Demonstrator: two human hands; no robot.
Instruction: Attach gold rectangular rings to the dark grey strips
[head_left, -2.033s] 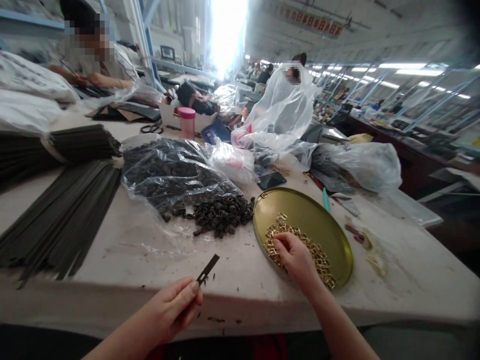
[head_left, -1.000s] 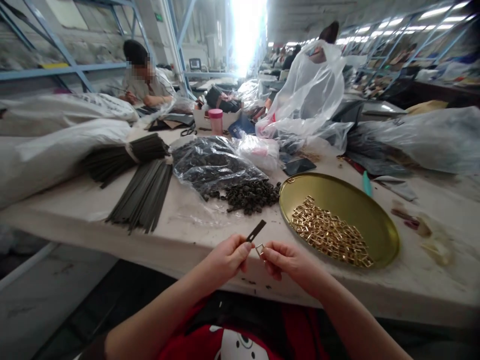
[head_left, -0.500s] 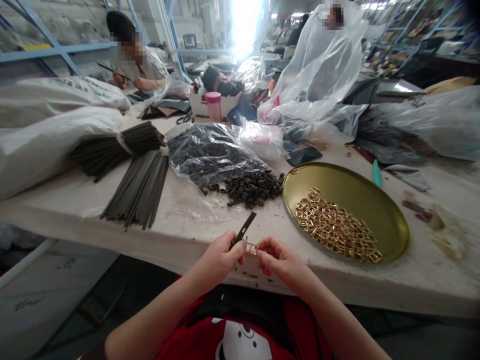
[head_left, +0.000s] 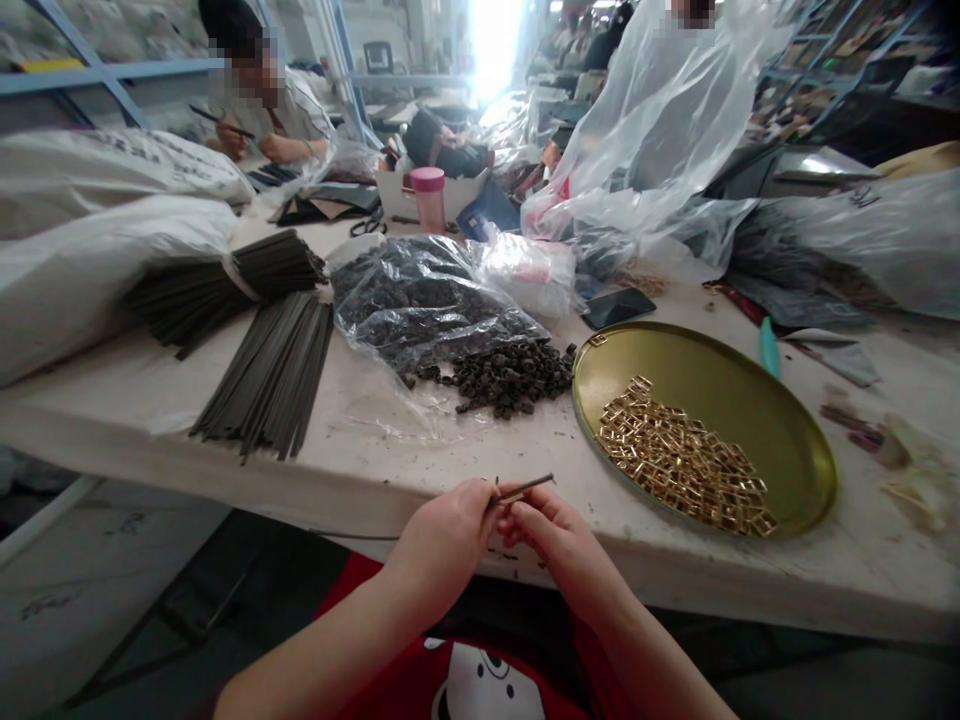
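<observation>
1. My left hand (head_left: pixel 450 535) pinches one dark strip (head_left: pixel 531 485); just beside it, my right hand (head_left: pixel 559 535) grips one gold frame (head_left: pixel 512 499), mostly hidden by fingers.
2. The step appears to be bringing both pieces together; the next move, I judge, calls for steady pinches and careful alignment.
3. Right of my right hand, one tray (head_left: pixel 750 385) bears gold frames (head_left: pixel 679 455), too many to count.
4. Beyond my hands lies one heap of dark loops (head_left: pixel 510 378), uncountable.
5. Beyond, leftward: two strip bundles (head_left: pixel 270 370).

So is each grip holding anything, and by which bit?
The left grip pinches a dark strap near one end, which pokes out. The right grip is close by, but what it holds, if anything, is hidden.
</observation>
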